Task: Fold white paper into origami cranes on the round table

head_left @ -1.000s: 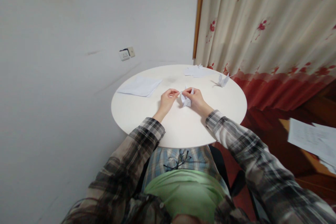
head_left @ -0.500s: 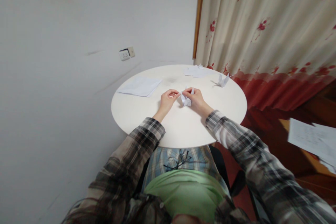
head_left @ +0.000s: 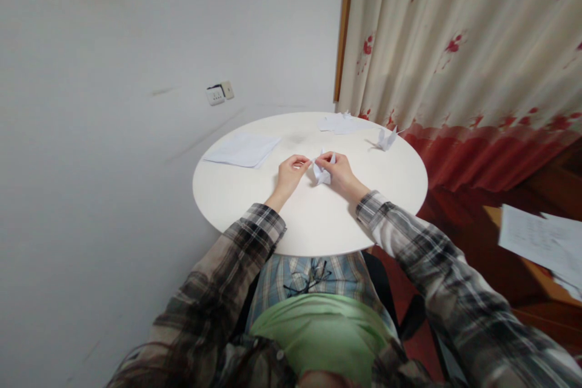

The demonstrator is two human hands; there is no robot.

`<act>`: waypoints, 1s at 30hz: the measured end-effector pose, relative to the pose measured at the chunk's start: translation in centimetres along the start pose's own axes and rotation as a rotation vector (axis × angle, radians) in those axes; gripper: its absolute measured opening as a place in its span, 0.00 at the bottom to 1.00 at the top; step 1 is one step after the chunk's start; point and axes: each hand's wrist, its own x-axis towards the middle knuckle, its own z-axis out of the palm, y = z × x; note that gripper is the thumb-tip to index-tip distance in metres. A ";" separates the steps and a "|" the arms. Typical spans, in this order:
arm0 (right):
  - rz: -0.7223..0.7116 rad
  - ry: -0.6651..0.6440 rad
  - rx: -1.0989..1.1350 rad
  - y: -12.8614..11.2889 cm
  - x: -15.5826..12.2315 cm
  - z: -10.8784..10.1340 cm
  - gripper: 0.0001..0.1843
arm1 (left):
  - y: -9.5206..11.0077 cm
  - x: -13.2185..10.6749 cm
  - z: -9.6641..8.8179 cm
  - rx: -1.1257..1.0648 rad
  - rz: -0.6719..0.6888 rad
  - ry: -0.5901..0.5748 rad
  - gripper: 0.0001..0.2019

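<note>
Origami figure [head_left: 322,177] sits near the middle of the round table [head_left: 313,224]. Left hand [head_left: 290,173]: fingertips closed on its upper left tip. Right hand [head_left: 341,172]: fingers gripping its right side. Origami crane [head_left: 386,140]: near the table's right edge.

Round white table [head_left: 313,227], smooth top. Left side: flat stack of white paper [head_left: 242,149], edges slightly fanned, lying towards the rim. Far side, right of centre: more loose white paper [head_left: 342,124], flat, sheets overlapping, a small crumpled or folded bit at its far edge. Right side, near the rim: white folded-paper figure [head_left: 387,139], pointed tips sticking up, well apart from the stack. Middle: smaller folded white piece [head_left: 322,176]; can't tell whether it rests on the tabletop or sits just above it. Separate brown wooden surface [head_left: 493,216] at far right of scene, lower part: white sheets [head_left: 536,239] with faint marks, overlapping, one corner over the edge.
</note>
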 end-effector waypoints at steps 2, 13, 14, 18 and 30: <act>-0.005 -0.001 -0.018 -0.1 0.0 0.0 0.09 | 0.0 0.0 0.0 0.011 -0.003 0.004 0.07; 0.006 0.010 -0.046 -0.9 -0.4 0.1 0.09 | 0.3 -0.1 -0.1 0.063 -0.002 0.016 0.05; 0.014 0.010 -0.037 -1.0 -0.4 0.1 0.09 | 0.4 -0.1 -0.1 0.065 -0.001 0.014 0.05; 0.025 0.003 -0.026 -1.2 -0.5 0.1 0.09 | 0.5 -0.1 -0.1 0.060 0.004 -0.001 0.05; 0.003 -0.048 -0.072 -1.0 -0.2 0.0 0.09 | -0.1 -0.2 0.3 -0.043 -0.050 -0.114 0.09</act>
